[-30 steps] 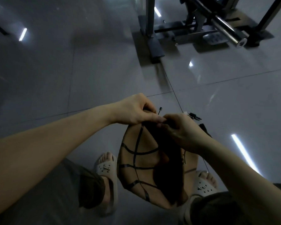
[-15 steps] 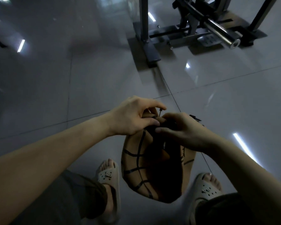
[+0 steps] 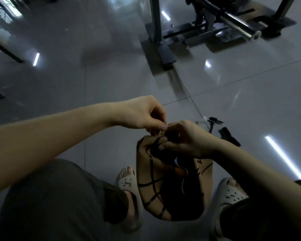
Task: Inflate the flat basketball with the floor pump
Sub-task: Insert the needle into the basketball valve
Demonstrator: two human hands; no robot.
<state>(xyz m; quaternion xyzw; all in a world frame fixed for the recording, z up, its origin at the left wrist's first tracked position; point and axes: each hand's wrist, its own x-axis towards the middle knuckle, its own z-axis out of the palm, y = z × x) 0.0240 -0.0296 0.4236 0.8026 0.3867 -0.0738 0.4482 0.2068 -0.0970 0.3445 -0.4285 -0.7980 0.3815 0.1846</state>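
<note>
Floor (image 3: 76, 94) open left & fwd; black parts (image 3: 228, 136) clutter nr right, rack (image 3: 163, 53) well beyond.

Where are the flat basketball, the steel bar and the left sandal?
Flat basketball (image 3: 155, 192): head view, tan panel between black seams.
Steel bar (image 3: 240, 26): head view, middle of the shaft.
Left sandal (image 3: 126, 182): head view, strap over the foot.

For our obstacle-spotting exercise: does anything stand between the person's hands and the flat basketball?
Nothing visible does. The right hand grips the flat basketball's top edge; the left hand pinches right at it.
</note>
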